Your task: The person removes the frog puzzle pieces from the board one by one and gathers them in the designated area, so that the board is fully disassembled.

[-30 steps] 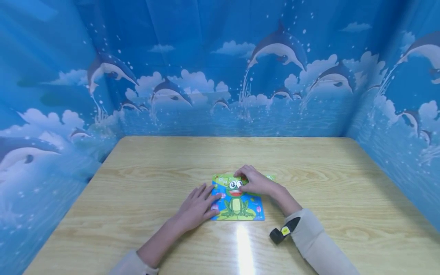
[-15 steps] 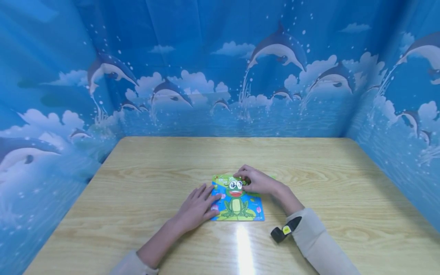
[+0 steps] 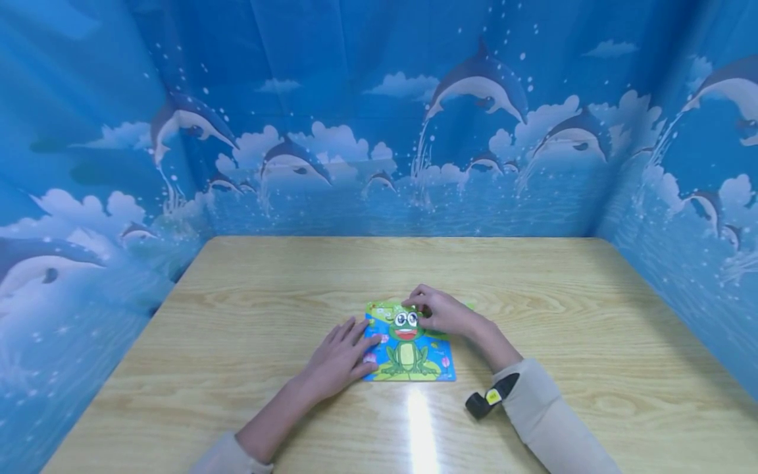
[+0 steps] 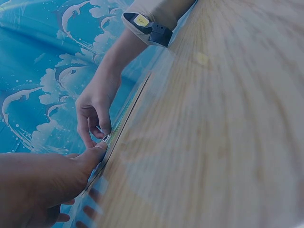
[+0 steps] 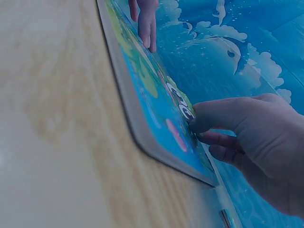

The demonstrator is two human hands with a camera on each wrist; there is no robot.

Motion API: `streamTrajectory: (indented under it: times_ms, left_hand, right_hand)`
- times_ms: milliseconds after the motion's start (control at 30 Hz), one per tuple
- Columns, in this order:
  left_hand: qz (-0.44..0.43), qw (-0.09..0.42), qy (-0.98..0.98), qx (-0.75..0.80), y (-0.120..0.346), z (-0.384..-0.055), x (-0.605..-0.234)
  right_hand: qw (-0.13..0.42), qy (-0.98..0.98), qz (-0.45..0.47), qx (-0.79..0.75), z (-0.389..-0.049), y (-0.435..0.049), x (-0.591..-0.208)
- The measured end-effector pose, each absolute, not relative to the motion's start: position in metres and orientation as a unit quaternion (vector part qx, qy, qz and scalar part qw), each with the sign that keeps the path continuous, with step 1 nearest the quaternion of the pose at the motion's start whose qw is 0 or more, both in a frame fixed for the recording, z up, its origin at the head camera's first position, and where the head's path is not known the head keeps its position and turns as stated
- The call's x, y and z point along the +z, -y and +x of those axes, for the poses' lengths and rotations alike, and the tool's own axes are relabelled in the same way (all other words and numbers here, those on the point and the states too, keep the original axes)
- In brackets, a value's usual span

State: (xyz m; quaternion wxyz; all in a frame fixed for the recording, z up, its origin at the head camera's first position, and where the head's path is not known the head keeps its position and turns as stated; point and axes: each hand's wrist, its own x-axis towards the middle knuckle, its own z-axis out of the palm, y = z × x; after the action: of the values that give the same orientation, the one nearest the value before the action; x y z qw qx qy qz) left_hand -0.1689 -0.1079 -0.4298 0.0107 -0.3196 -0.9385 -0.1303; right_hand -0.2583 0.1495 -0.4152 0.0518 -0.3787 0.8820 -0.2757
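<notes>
- Left hand rests spread fingers on the frog board, flat on the worktop.
- Right hand, fingers bunched, apparently fits the eyes; grip unclear.
- Next likely calls for pressing down.

My right hand now sits slightly farther right, its thumb drawn back across the frog picture, uncovering more of the eye beside it.

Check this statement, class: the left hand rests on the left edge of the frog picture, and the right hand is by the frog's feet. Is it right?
Not quite: the right hand is by the frog's eyes, not its feet, as the head view shows. The left hand is as stated.
</notes>
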Motion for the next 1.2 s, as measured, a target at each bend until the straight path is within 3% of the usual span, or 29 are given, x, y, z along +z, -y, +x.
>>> streamTrajectory:
  times_ms: [800, 1200]
  left_hand:
    - [-0.321, 0.012, 0.937, -0.137, 0.1079, -0.1685, -0.4297]
    - [-0.335, 0.015, 0.933, -0.129, 0.1084, -0.1708, -0.4331]
  right_hand:
    - [0.017, -0.878, -0.384, -0.286, -0.2584, -0.1503, -0.4181]
    - [0.027, -0.876, -0.378, -0.299, -0.2588, -0.1512, -0.4198]
